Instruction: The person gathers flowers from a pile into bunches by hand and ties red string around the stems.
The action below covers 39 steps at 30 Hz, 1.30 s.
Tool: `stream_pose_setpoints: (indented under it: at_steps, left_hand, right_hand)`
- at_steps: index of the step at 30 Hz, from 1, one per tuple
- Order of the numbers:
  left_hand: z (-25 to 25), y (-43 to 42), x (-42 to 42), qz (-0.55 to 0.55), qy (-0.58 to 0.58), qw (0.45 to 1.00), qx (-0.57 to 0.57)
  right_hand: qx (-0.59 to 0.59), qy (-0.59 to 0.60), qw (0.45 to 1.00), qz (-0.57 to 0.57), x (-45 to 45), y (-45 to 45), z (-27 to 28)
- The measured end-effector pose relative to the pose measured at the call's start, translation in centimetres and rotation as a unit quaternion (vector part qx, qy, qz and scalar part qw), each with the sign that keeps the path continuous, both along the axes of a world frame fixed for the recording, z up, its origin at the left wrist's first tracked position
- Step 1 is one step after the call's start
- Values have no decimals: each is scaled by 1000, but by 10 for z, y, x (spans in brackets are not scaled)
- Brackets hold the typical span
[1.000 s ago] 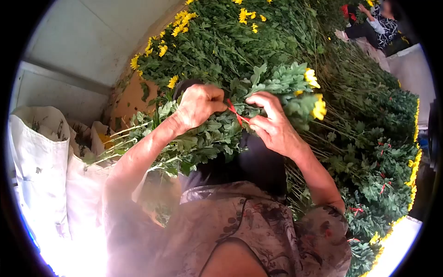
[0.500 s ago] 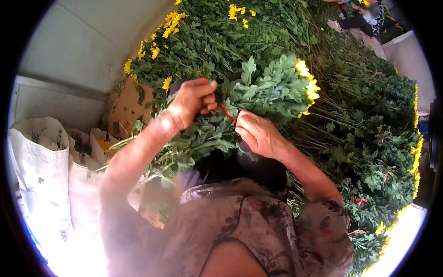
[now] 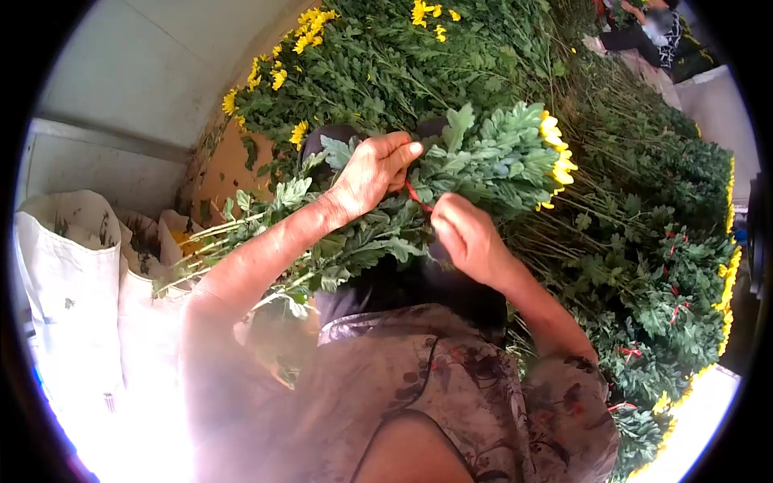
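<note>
Flower pile: leafy flowers (image 3: pixel 459 68) lay heaped ahead and to the right.
Sacks: pale sacks (image 3: pixel 72 282) stood at the left.
Co-worker: another person (image 3: pixel 632 40) sat at the far upper right.
Bunch: it lay across the lap, blooms (image 3: pixel 561 167) to the right, stems (image 3: pixel 213 232) to the left. The bunch (image 3: pixel 499 161) looked light but bulky, with springy leaves, stiffish stems and easily bruised petals; the gathered stems by the tie seemed the safest hold.
Left hand: the left hand (image 3: pixel 374 173) had its grip pinched closed, apparently on one end of the tie.
Right hand: the right hand (image 3: pixel 469 237) had its grip closed on the other end.
Tie: the red tie (image 3: pixel 413 193), thin and limp, crossed the bunch between the hands.
Change: the left fingertips had come together near the bunch; half a second earlier they were lifted farther leftward.
</note>
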<state>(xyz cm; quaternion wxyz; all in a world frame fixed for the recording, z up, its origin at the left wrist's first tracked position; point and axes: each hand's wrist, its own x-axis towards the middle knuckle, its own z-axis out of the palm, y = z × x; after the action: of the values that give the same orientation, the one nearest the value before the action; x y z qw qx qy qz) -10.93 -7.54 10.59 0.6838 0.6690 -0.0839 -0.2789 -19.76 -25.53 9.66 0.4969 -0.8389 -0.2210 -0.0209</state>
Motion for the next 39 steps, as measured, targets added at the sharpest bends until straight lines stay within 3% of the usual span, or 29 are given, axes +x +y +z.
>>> stream_pose_setpoints:
  at_steps: [2,4,6,8,12,14,16,18,20,22,30,32,34,39]
  left_hand:
    - [-2,7,4,-27,6,999,21]
    - [-1,11,6,-93,-136,983,76]
    - [6,16,6,-155,-74,982,79]
    - [7,17,2,-175,-140,969,107]
    - [1,16,-7,-121,-150,976,103]
    - [0,17,-9,-116,-170,972,112]
    - [-5,20,-9,-113,-185,969,119]
    - [-11,21,-5,-87,-311,943,83]
    - [-12,22,-3,-77,-301,948,63]
    - [-11,23,-4,-63,-98,993,12]
    - [2,13,-7,7,-45,997,-57]
    - [4,16,-9,-77,-293,940,155]
    - [5,13,-10,-61,-255,953,155]
    - [2,5,-27,36,-469,863,185]
  right_hand:
    - [12,116,993,7,7,-6,13]
    - [97,96,990,-20,15,-4,28]
    - [57,-81,994,-42,33,-3,40]
    - [76,-69,992,-73,41,4,40]
    - [84,-92,991,-53,45,24,26]
    - [77,103,987,-97,36,20,26]
    - [56,111,987,-98,28,18,27]
    - [36,55,992,-113,22,17,17]
    - [45,63,990,-114,20,16,10]
    - [-32,-38,992,-115,19,17,9]
    - [-140,-96,973,-155,25,21,8]
    - [-159,-97,969,-161,26,22,7]
    - [-178,-101,965,-162,30,22,7]
    - [-220,-84,959,-160,36,21,8]
